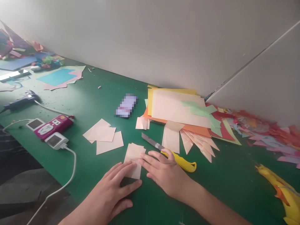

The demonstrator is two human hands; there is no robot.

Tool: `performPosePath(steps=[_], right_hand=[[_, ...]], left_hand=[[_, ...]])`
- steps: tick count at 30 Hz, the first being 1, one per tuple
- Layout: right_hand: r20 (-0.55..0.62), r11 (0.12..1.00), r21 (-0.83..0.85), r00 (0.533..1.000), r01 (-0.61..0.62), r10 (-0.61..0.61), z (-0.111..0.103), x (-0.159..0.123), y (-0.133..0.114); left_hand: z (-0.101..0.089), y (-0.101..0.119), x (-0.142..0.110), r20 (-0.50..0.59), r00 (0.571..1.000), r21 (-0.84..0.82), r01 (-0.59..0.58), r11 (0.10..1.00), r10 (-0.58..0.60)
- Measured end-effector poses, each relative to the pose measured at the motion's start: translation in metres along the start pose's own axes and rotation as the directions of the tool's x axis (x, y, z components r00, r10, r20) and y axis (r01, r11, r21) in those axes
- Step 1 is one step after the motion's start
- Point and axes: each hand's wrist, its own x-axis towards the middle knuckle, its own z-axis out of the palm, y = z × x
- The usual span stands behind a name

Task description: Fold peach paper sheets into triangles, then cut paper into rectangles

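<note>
A small stack of pale peach paper pieces (134,153) lies on the green table in front of me. My left hand (118,184) rests over its lower left part, palm down, with fingers stretched and thumb apart. From the right, my right hand (161,168) reaches in with its fingers extended, the tips touching the stack's right edge. A yellow utility knife (185,163) with its blade out lies just beyond the right hand, partly covered by its fingers. Loose peach paper rectangles (104,132) overlap to the upper left.
Colored paper sheets (180,106) are piled near the wall, with folded peach paper points (199,143) beside them. A phone (126,105), a magenta power strip (53,126) with chargers, and a blue glue gun (21,100) lie leftward. Paper scraps (262,131) and a yellow paper craft (278,184) sit right.
</note>
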Motion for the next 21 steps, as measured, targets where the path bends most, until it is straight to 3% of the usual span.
performPosePath(steps=[6, 10, 16, 19, 21], right_hand=[[-0.094, 0.995, -0.099, 0.996, -0.001, -0.008, -0.007, 0.001, 0.006], [-0.15, 0.976, -0.162, 0.981, -0.144, 0.12, -0.012, 0.014, 0.022], [-0.109, 0.961, -0.082, 0.961, -0.264, 0.254, -0.013, 0.022, 0.044], [-0.114, 0.944, -0.072, 0.943, -0.323, 0.314, -0.014, 0.009, 0.051], [-0.143, 0.917, -0.095, 0.917, -0.388, 0.373, -0.016, -0.004, 0.059]], left_hand=[[0.004, 0.005, -0.005, -0.001, 1.0, 0.018, 0.025, 1.0, -0.025], [0.005, 0.006, -0.003, -0.034, 0.991, -0.085, 0.123, 0.989, -0.127], [-0.001, 0.004, 0.004, -0.011, 0.981, -0.227, 0.188, 0.955, -0.196], [0.0, -0.001, 0.003, -0.086, 0.98, -0.198, 0.162, 0.967, -0.181], [-0.002, -0.008, 0.001, -0.207, 0.964, -0.141, 0.139, 0.98, -0.166]])
